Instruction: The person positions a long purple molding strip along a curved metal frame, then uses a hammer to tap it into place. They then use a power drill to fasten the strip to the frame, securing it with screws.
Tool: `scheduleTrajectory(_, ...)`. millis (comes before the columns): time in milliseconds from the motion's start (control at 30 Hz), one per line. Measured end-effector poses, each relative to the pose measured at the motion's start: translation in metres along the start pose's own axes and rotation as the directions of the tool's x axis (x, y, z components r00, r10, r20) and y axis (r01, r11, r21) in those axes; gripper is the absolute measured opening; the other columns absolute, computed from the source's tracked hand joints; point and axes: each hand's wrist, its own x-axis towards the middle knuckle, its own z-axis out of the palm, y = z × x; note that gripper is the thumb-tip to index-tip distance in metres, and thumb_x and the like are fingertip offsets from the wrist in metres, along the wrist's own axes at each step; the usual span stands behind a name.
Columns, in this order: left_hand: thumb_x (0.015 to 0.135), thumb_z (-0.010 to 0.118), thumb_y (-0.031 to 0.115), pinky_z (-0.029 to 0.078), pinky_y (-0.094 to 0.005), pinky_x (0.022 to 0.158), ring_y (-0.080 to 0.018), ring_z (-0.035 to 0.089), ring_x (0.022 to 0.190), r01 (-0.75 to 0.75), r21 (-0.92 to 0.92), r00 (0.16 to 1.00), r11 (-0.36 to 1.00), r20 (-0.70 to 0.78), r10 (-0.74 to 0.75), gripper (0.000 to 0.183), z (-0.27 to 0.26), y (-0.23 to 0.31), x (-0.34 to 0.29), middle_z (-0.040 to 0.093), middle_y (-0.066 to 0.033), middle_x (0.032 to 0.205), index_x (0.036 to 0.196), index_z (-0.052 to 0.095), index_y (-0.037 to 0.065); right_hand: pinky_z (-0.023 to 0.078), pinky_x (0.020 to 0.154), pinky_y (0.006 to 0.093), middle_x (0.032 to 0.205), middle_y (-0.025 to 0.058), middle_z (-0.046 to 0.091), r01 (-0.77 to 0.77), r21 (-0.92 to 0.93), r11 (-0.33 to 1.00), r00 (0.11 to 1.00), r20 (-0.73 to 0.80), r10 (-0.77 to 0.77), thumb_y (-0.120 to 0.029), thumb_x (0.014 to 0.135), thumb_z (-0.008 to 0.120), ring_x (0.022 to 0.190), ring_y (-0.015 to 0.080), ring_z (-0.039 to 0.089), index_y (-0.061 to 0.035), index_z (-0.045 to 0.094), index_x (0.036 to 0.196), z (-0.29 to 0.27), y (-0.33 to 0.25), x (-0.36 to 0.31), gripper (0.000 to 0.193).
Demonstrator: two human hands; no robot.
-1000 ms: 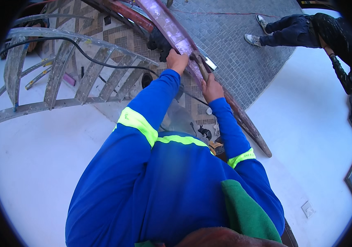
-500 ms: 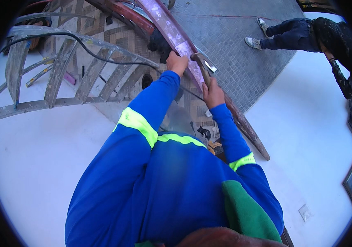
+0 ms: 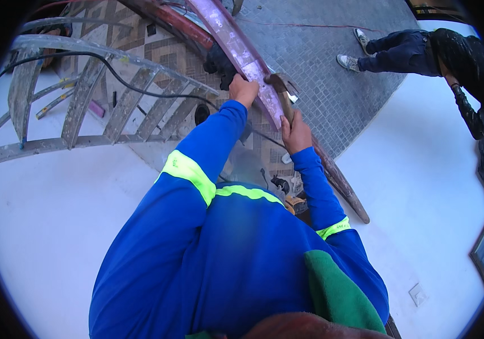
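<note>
My right hand [image 3: 295, 133] grips the wooden handle of a hammer [image 3: 282, 90], whose metal head rests against a long reddish-purple plank [image 3: 236, 42]. That plank runs from the top centre down to the lower right. My left hand [image 3: 243, 90] presses on the plank's left edge, just beside the hammer head. Both arms wear blue sleeves with yellow reflective bands.
A paint-spattered metal ladder [image 3: 83, 96] lies at the left with a black cable [image 3: 140, 87] draped over it. Patterned tiles [image 3: 165, 56] and small grey paving [image 3: 332, 85] lie below. Another person [image 3: 423, 48] in dark clothes stands at the upper right by a white wall.
My right hand has slid a little lower along the hammer handle, and the hammer head has shifted slightly against the plank. My left hand stays on the plank.
</note>
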Motion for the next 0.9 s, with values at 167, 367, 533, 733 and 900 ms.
scheduleTrajectory(167, 0.078, 0.067, 0.025, 0.048, -0.0473, 0.102, -0.0458, 0.061, 0.118, -0.003, -0.016, 1.000, 1.000, -0.006, 0.003, 0.050, 0.000, 0.002, 0.000, 0.066, -0.0290, 0.122, 0.119, 0.062, -0.003, 0.049, 0.068, 0.0598, 0.083, 0.0327, 0.065, 0.088, -0.078, 0.993, 0.993, -0.076, -0.094, -0.033, 0.100, 0.058, 0.081, 0.0541, 0.063, -0.0038, 0.050, 0.115, 0.001, 0.001, 0.001, 0.034)
scheduleTrajectory(367, 0.078, 0.068, 0.025, 0.048, -0.0478, 0.102, -0.0459, 0.062, 0.116, 0.025, 0.033, 1.000, 0.999, -0.016, -0.025, 0.049, 0.002, -0.001, -0.003, 0.066, -0.0293, 0.121, 0.117, 0.062, -0.004, 0.051, 0.067, 0.0595, 0.082, 0.0304, 0.067, -0.016, -0.072, 0.997, 1.000, -0.014, 0.015, -0.035, 0.101, 0.057, 0.077, 0.0530, 0.064, -0.0048, 0.049, 0.118, -0.002, -0.003, -0.003, 0.036)
scheduleTrajectory(533, 0.078, 0.068, 0.025, 0.048, -0.0477, 0.102, -0.0462, 0.062, 0.116, 0.017, 0.028, 1.000, 0.999, -0.012, -0.017, 0.048, -0.001, -0.002, -0.008, 0.066, -0.0301, 0.120, 0.117, 0.063, -0.004, 0.051, 0.067, 0.0592, 0.082, 0.0314, 0.067, 0.000, -0.091, 0.996, 1.000, 0.017, 0.002, -0.035, 0.101, 0.057, 0.077, 0.0529, 0.065, -0.0049, 0.048, 0.121, -0.007, -0.005, -0.002, 0.037)
scheduleTrajectory(733, 0.078, 0.069, 0.025, 0.048, -0.0477, 0.102, -0.0461, 0.062, 0.117, -0.003, 0.008, 1.000, 1.000, -0.017, 0.003, 0.048, -0.002, 0.000, -0.005, 0.066, -0.0295, 0.120, 0.117, 0.063, -0.003, 0.052, 0.068, 0.0590, 0.083, 0.0319, 0.067, 0.075, -0.132, 0.988, 0.994, -0.074, -0.085, -0.036, 0.100, 0.057, 0.078, 0.0524, 0.065, -0.0045, 0.047, 0.121, -0.002, -0.005, -0.009, 0.039)
scheduleTrajectory(900, 0.077, 0.069, 0.025, 0.048, -0.0475, 0.102, -0.0457, 0.062, 0.117, 0.019, 0.021, 1.000, 1.000, 0.005, -0.019, 0.049, -0.001, -0.001, -0.009, 0.067, -0.0290, 0.120, 0.117, 0.063, -0.002, 0.052, 0.069, 0.0592, 0.083, 0.0316, 0.067, -0.021, -0.118, 0.993, 0.999, 0.035, 0.025, -0.035, 0.100, 0.058, 0.079, 0.0521, 0.066, -0.0045, 0.047, 0.119, -0.003, -0.006, -0.002, 0.038)
